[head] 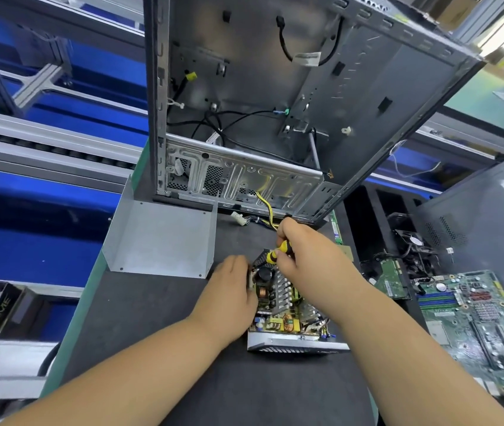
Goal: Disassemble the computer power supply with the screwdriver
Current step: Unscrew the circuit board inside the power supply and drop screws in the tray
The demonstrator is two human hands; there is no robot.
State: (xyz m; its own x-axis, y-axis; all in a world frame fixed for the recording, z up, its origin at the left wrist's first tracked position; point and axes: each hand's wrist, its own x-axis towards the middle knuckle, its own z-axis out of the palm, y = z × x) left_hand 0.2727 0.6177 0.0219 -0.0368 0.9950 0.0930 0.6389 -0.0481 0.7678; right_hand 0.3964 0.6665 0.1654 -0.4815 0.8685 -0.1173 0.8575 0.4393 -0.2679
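Gripping the screwdriver [277,252] in the right hand [303,250], tip hidden at the supply's [287,309] twelve o'clock corner; left hand [229,290] lying flat, steadying its nine o'clock wall. Sitting mid-surface [158,318], lid off. Probably weighty, rigid, sharp-edged; holding by the casing, sparing the fragile board.

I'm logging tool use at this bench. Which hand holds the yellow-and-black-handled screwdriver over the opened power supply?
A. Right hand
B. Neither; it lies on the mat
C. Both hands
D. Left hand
A: the right hand grips the yellow-and-black-handled screwdriver, while the left hand rests against the opened power supply.
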